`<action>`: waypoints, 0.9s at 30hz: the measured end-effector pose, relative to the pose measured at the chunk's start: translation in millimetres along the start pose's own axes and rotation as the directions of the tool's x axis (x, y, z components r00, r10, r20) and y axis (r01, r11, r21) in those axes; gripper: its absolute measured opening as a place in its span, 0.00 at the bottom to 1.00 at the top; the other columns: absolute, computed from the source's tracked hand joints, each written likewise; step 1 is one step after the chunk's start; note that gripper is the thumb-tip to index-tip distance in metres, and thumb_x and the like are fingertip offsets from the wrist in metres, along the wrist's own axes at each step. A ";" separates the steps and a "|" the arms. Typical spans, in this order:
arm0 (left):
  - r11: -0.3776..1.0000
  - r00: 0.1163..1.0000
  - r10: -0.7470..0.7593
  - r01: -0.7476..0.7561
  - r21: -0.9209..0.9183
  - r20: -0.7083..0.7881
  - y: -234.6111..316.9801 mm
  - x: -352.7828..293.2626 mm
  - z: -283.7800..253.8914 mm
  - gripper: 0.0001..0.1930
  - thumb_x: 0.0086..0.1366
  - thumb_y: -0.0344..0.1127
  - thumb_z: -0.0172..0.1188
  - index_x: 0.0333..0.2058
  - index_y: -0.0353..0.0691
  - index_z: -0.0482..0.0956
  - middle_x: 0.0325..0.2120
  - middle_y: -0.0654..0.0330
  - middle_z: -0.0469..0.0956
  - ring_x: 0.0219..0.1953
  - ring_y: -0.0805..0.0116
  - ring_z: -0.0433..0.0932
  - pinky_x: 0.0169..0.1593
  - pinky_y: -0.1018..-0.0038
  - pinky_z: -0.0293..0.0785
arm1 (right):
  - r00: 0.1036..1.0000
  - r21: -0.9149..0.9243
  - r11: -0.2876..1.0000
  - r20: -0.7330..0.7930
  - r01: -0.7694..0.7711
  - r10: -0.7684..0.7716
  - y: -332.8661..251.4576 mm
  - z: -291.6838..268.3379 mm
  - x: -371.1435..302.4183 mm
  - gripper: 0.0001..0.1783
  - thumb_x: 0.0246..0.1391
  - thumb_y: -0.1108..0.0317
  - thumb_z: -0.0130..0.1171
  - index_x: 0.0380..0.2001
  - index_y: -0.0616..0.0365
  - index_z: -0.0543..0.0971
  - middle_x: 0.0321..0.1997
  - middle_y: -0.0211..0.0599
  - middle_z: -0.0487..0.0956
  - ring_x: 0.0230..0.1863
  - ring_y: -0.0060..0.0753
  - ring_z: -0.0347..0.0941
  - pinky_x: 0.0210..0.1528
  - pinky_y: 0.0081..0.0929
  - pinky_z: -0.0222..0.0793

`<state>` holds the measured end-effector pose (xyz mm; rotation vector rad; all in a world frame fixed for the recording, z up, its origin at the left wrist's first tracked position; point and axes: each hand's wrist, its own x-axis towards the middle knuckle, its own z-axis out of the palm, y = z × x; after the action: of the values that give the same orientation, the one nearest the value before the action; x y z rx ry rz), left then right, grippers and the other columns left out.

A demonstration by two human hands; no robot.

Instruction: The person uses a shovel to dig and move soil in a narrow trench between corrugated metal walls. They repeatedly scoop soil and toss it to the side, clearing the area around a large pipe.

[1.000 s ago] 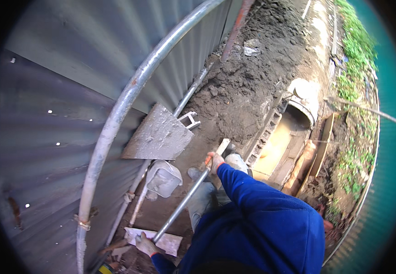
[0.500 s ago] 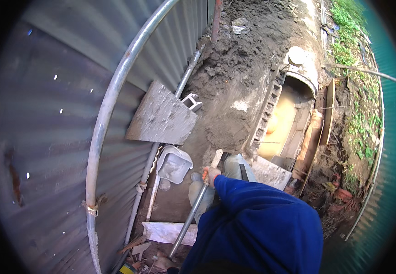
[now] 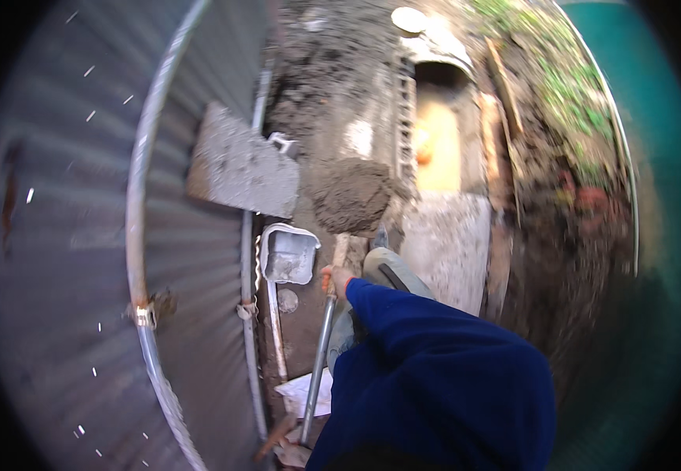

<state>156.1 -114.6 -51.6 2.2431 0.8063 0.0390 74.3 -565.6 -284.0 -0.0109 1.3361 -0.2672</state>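
Observation:
A long-handled shovel (image 3: 321, 349) with a metal shaft slants up from the lower edge. Its far end carries a thick mound of wet grey-brown mortar or mud (image 3: 352, 194), which hides the blade. My right hand (image 3: 338, 281), at the end of a blue sleeve, is closed around the upper shaft. Low in the picture, my left hand (image 3: 292, 454) is closed at the rear end of the handle, partly cut off. A grey-smeared plastic basin (image 3: 290, 253) lies left of the shaft.
A corrugated metal wall (image 3: 66, 259) with a bent pipe (image 3: 138, 204) runs along the left. A mortar-coated board (image 3: 246, 161) leans there. Ahead on the right is a pit of brown water (image 3: 437, 145), edged by hollow blocks (image 3: 406, 118). A pale slab (image 3: 446, 243) lies before it.
The shovel's far end has risen, with a mound of wet material now on it. The view has turned, so the surroundings sit farther left and are blurred. Both hands keep their grip.

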 end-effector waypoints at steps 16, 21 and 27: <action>0.828 0.879 0.331 -0.445 0.340 0.344 37.3 74.3 23.7 0.18 0.64 0.43 0.72 0.35 0.32 0.78 0.24 0.61 0.76 0.23 0.69 0.72 0.29 0.66 0.73 | 0.972 0.589 0.798 -0.233 0.130 0.014 83.1 -233.8 -58.6 0.08 0.59 0.64 0.63 0.28 0.56 0.80 0.20 0.36 0.76 0.18 0.36 0.74 0.20 0.36 0.72; 0.826 0.640 0.125 -0.490 0.277 0.758 55.4 -38.6 105.4 0.20 0.62 0.48 0.74 0.32 0.37 0.77 0.19 0.65 0.70 0.17 0.72 0.64 0.27 0.66 0.73 | 0.943 0.659 0.686 -0.307 0.310 -0.132 38.3 -381.3 -54.8 0.06 0.63 0.66 0.61 0.36 0.57 0.82 0.22 0.36 0.76 0.19 0.36 0.73 0.22 0.37 0.73; 0.864 0.059 -0.448 -0.226 0.449 0.892 37.7 -264.0 215.6 0.15 0.74 0.48 0.62 0.37 0.43 0.74 0.20 0.69 0.69 0.29 0.71 0.77 0.52 0.65 0.81 | 0.742 0.605 0.466 -0.641 0.646 -0.196 -42.3 -594.5 -74.2 0.12 0.62 0.67 0.63 0.25 0.56 0.77 0.19 0.37 0.75 0.13 0.36 0.69 0.18 0.38 0.70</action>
<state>20.6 -419.9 -129.0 1.8348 0.1029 -1.8840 -520.0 -506.0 -347.2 0.5349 1.5901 -1.4304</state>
